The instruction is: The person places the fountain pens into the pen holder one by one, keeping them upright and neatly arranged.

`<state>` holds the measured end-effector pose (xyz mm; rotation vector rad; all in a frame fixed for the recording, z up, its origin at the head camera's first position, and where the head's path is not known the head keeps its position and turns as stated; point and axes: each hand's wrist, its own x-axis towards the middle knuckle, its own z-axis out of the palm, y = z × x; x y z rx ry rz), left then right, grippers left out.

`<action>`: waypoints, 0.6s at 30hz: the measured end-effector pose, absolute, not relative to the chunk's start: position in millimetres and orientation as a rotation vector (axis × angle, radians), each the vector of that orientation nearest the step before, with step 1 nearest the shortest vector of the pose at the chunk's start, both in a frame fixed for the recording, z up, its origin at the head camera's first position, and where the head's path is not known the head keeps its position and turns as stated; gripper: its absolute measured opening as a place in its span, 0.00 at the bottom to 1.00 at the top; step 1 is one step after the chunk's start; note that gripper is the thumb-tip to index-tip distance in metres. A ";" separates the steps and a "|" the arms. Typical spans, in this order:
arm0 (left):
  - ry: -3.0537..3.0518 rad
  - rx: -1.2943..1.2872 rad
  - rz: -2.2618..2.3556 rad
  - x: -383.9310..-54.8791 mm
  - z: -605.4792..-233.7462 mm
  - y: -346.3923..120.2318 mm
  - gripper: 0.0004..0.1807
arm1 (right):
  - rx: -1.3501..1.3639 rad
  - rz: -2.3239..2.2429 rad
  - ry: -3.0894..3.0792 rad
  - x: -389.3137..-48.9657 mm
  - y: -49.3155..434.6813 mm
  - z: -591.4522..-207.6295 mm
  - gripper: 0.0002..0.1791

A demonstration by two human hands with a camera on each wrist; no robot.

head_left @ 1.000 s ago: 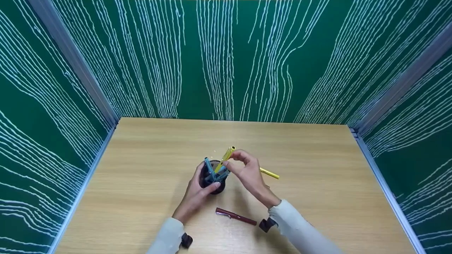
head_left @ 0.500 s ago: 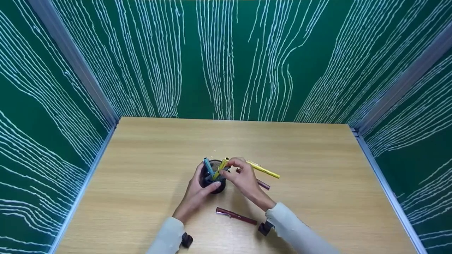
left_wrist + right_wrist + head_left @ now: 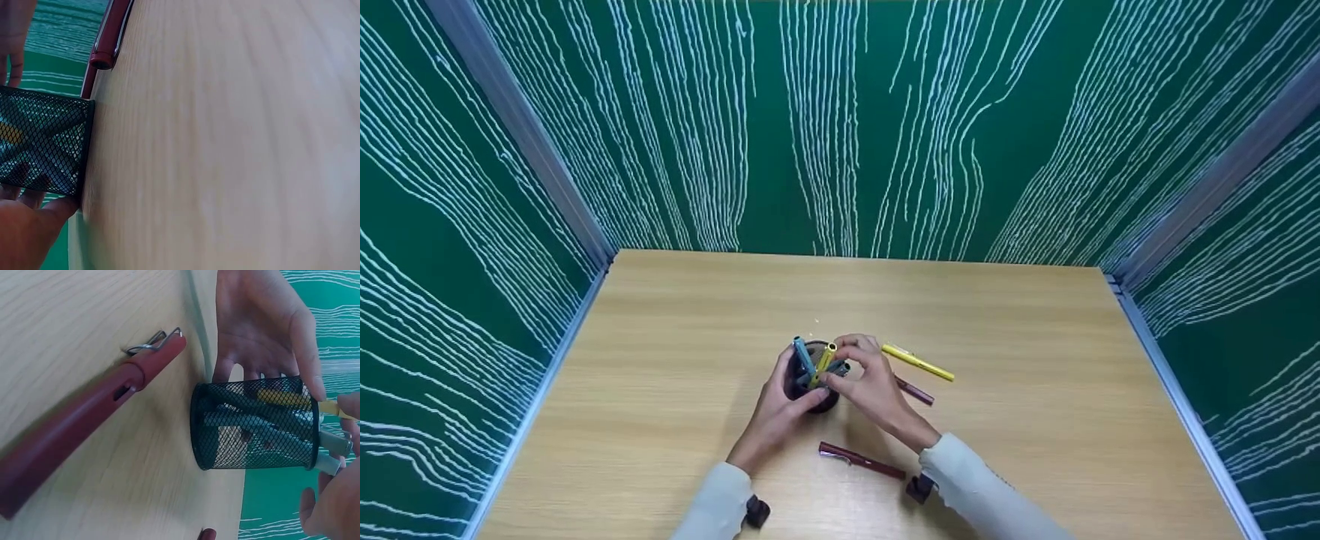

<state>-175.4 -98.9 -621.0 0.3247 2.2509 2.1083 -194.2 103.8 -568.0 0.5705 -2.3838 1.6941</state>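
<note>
My left hand [image 3: 778,409] grips a black mesh pen holder [image 3: 247,458] that stands on the table, thumb and fingers around its side. Inside are several pens, among them a blue one [image 3: 804,356] leaning toward the left rim. My right hand [image 3: 879,386] is over the holder's right side and pinches a yellow pen [image 3: 826,355] between thumb and fingers. In the right wrist view, the lower part of this yellow pen shows through the mesh, inside the holder. The right fingers partly hide the rim and the other pen tops.
A dark red pen [image 3: 862,460] with a metal clip lies on the table in front of the holder. To the right lie another yellow pen [image 3: 919,363] and a second dark red pen [image 3: 915,391], partly behind my right hand. Green walls with white lines enclose the table [image 3: 660,315].
My right hand has moved down and left, and the yellow pen has sunk deeper into the holder. The left hand keeps its grip. The dark red pen at right has come into view.
</note>
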 end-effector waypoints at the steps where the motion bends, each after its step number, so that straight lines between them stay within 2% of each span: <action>1: 2.248 0.324 2.109 -175.1 -621.0 -99.2 0.51 | 0.574 1.693 -2.387 -194.0 104.0 -568.6 0.10; 12: 2.246 0.314 2.103 -174.9 -622.6 -99.4 0.53 | 0.600 1.640 -2.428 -194.5 106.6 -574.4 0.10; 18: 2.229 0.345 2.126 -174.7 -621.7 -98.1 0.52 | 0.603 1.705 -2.414 -193.1 110.7 -572.2 0.14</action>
